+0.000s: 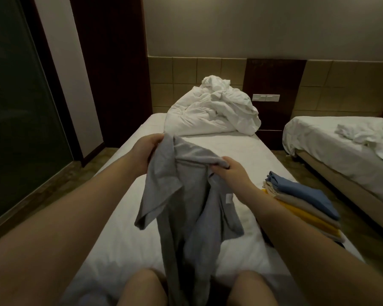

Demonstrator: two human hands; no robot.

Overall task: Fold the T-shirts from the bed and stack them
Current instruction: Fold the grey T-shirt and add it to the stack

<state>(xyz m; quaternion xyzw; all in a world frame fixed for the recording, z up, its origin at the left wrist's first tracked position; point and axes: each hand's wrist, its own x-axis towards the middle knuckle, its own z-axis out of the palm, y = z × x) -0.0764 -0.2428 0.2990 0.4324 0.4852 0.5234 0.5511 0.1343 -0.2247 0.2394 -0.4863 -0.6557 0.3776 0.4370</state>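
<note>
Several folded T-shirts (303, 204) are stacked at 3 o'clock on the bed (241, 149), while the grey T-shirt (186, 195) hangs unfolded at centre, its top gripped by the left hand (145, 151) at 11 o'clock and the right hand (230, 171) at 1 o'clock, so it seems that at least this one remains.

No text, brand, number or sign is presenting legibly from this standpoint. One small white tag (229, 198) is showing on the grey T-shirt (192, 217), lying flat against the fabric. Any print on the tag is appearing too small and too blurred to be read.
</note>
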